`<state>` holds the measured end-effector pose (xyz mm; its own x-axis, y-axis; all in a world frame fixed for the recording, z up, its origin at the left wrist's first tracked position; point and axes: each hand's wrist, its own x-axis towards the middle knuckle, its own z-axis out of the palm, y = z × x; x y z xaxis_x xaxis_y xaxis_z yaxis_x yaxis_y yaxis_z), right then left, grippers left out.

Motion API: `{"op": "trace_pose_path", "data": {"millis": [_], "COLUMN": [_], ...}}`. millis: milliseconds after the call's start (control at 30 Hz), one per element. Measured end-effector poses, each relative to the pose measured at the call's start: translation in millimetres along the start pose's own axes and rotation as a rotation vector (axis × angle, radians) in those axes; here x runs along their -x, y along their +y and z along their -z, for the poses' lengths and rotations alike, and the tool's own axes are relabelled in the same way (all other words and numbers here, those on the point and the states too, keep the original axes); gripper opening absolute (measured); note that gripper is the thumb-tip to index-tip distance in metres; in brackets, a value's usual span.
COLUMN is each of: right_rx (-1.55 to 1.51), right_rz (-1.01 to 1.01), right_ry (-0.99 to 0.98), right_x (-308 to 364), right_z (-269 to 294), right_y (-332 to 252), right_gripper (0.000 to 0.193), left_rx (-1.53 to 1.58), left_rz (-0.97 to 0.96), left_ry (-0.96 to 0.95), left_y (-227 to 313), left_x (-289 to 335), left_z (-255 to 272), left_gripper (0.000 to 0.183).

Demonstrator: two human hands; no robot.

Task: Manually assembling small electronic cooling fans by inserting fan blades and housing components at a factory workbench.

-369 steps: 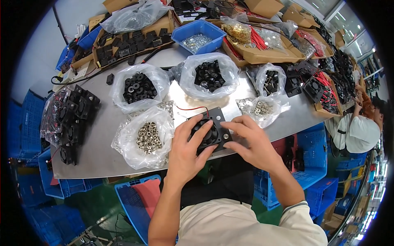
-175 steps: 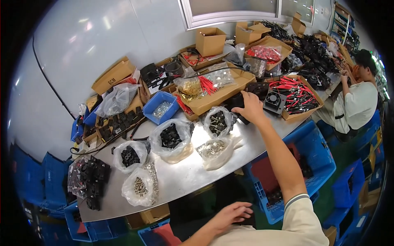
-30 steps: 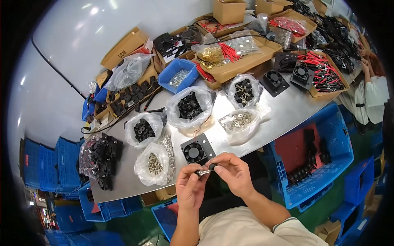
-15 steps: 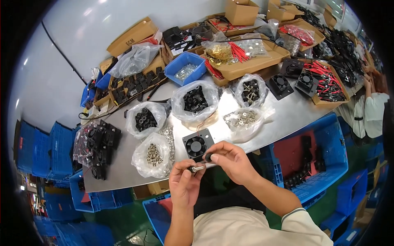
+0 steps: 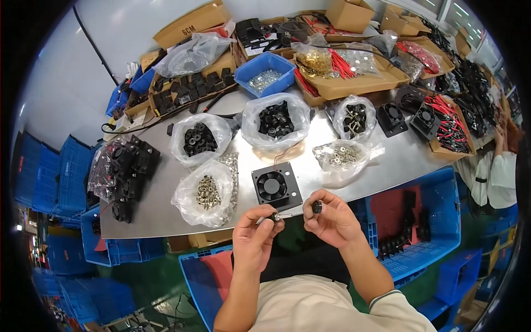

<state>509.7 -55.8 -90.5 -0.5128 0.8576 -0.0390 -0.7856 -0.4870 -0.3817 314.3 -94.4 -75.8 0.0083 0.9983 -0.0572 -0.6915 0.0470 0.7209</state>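
Observation:
In front of the table's edge, my left hand pinches a small bolt-like metal part with a black piece at its base. The bright shaft points right, toward my other hand. My right hand holds a small round black cap-like piece between thumb and fingers, a short gap away from the shaft. Just beyond both hands a square black fan lies on the metal table with thin wires at its far side. A bag of metal nuts stands left of the fan.
Bags of black round parts, black rings, screws and washers stand around the fan. Stacked fans lie at left. A blue bin and cartons line the back. A blue crate sits at right below the table.
My hands have moved apart: the right one has drawn off to the right with the black piece, leaving the metal shaft in plain sight. The whole view has shifted slightly.

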Motion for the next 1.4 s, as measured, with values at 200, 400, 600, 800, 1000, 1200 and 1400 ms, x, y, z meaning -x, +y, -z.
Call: {"op": "trace_pose_path", "data": {"millis": [200,400,600,800,1000,1200,1400], "right_rx": [-0.017,-0.005,0.083,0.214,0.013,-0.235,0.042], "right_rz": [-0.01,0.001,0.102,0.13,0.147,0.166,0.181], "right_ry": [-0.014,-0.016,0.097,0.163,0.107,0.03,0.138], "right_x": [6,4,5,7,3,10,9], "right_z": [13,12,7,-2,-8,-1,-1], "right_y": [3,1,-2,-8,8,36,23], "right_gripper": [0.022,0.02,0.022,0.03,0.034,0.031,0.034], "left_rx": [-0.153,-0.204,-0.183,-0.22,0.175,0.122,-0.045], "left_rz": [-0.014,-0.029,-0.016,-0.011,0.076,0.104,0.041], "left_ry": [0.02,-0.028,0.001,0.017,-0.057,-0.099,-0.035], "left_y": [-7,-9,-9,-12,-12,-6,-1], "left_x": [-2,-1,-1,-1,-5,-4,-1], "left_z": [-8,-7,-4,-2,-6,-8,-8], "left_gripper": [0.015,0.017,0.016,0.015,0.014,0.015,0.018]}}
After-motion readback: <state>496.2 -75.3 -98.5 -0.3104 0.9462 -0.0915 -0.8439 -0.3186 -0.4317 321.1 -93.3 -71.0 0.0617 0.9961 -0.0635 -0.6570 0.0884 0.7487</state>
